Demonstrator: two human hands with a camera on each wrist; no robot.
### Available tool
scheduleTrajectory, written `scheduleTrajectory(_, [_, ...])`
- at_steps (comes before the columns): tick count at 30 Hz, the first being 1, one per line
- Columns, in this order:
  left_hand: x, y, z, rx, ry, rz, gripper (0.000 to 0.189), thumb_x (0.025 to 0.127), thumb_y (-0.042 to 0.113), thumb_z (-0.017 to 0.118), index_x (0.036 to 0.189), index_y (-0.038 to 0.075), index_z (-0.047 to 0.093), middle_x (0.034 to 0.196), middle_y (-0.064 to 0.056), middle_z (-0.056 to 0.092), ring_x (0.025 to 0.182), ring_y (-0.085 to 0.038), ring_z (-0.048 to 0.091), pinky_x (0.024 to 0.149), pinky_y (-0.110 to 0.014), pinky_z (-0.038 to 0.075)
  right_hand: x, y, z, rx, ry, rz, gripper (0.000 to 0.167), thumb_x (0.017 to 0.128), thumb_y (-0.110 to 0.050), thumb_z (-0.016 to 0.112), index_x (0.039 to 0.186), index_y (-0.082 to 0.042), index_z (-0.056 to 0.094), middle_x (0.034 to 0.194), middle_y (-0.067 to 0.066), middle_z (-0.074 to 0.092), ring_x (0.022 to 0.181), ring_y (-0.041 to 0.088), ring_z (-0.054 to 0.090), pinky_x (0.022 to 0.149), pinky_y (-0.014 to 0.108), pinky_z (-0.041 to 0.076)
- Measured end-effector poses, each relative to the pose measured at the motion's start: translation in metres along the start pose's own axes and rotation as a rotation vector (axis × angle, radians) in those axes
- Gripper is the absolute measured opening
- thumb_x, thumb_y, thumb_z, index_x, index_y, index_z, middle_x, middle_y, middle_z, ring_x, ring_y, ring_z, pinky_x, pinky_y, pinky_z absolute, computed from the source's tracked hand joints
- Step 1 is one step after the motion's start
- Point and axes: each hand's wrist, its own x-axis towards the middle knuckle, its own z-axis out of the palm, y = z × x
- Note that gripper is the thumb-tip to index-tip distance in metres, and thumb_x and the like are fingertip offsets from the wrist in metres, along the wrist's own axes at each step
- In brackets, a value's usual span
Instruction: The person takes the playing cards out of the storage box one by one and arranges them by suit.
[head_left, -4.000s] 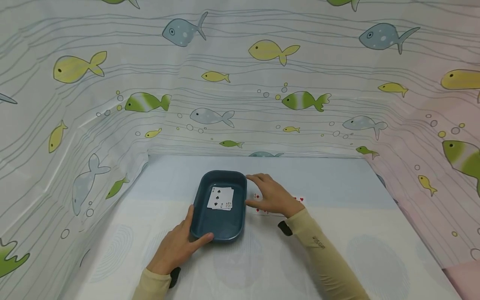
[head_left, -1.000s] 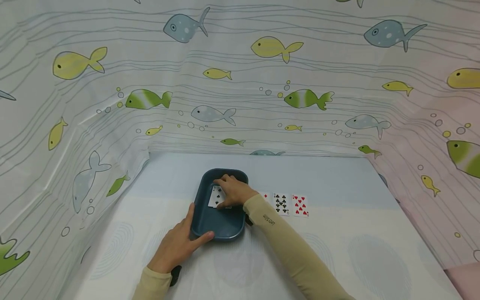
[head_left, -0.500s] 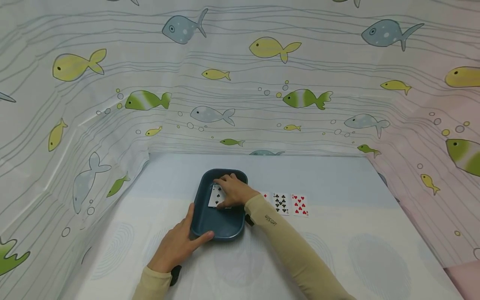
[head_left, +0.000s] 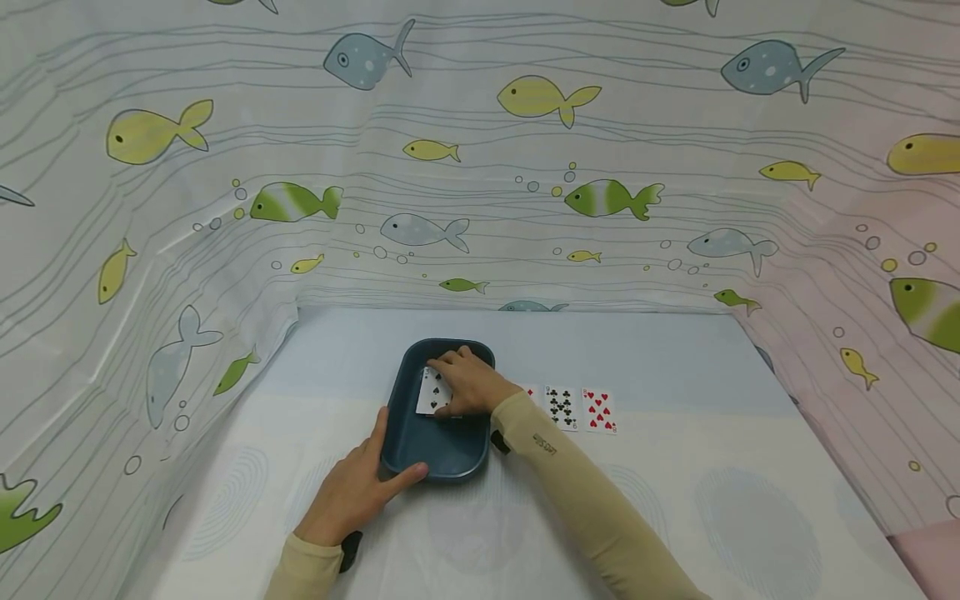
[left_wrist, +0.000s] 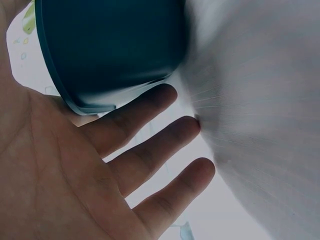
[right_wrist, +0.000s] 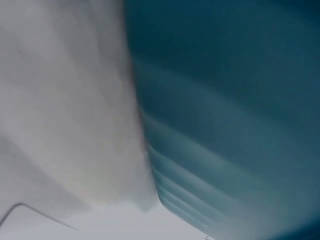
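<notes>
A dark teal tray (head_left: 437, 446) sits on the white cloth. Inside it lies a small pile of playing cards (head_left: 429, 395), a spade card on top. My right hand (head_left: 468, 383) reaches into the tray, its fingers curled over the pile, with the thumb at the near edge and the fingertips at the far edge. My left hand (head_left: 352, 493) braces the tray's near left corner, thumb along the front wall. In the left wrist view its fingers (left_wrist: 150, 150) lie straight beside the tray's outer wall (left_wrist: 110, 50). The right wrist view shows only the blurred tray wall (right_wrist: 225, 125).
Three cards lie face up in a row right of the tray: a diamond card (head_left: 531, 390) partly behind my sleeve, a clubs card (head_left: 562, 407) and a hearts card (head_left: 598, 410). Fish-print curtains (head_left: 480, 167) close off the back and both sides.
Four seconds ago my right hand lay on the cards right of the tray; it has since moved left into the tray. Over the last second it has hardly moved. The left hand has stayed put.
</notes>
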Motion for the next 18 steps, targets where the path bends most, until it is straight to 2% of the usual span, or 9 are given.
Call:
scheduleTrajectory(8, [0.0,0.0,0.0,0.007,-0.006,-0.003,0.113,0.087,0.078,0.056,0.165,0.013,0.005,0.155,-0.029,0.038,0.134,-0.048,0.047,0.103,-0.065,0.04,-0.007,0.002,-0.002,0.019,0.016,-0.028,0.095,0.078,-0.055,0.082,0.156,-0.023,0.041,0.148,0.0,0.05,0.118,0.019,0.047,0.103,0.035,0.043])
scheduleTrajectory(18, [0.0,0.0,-0.001,0.019,-0.006,-0.001,0.113,0.087,0.078,0.055,0.165,0.013,0.004,0.155,-0.028,0.038,0.134,-0.047,0.047,0.103,-0.063,0.041,-0.016,0.003,-0.008,0.051,0.042,-0.028,0.096,0.078,-0.055,0.082,0.157,-0.017,0.041,0.148,0.003,0.047,0.121,0.018,0.045,0.103,0.034,0.044])
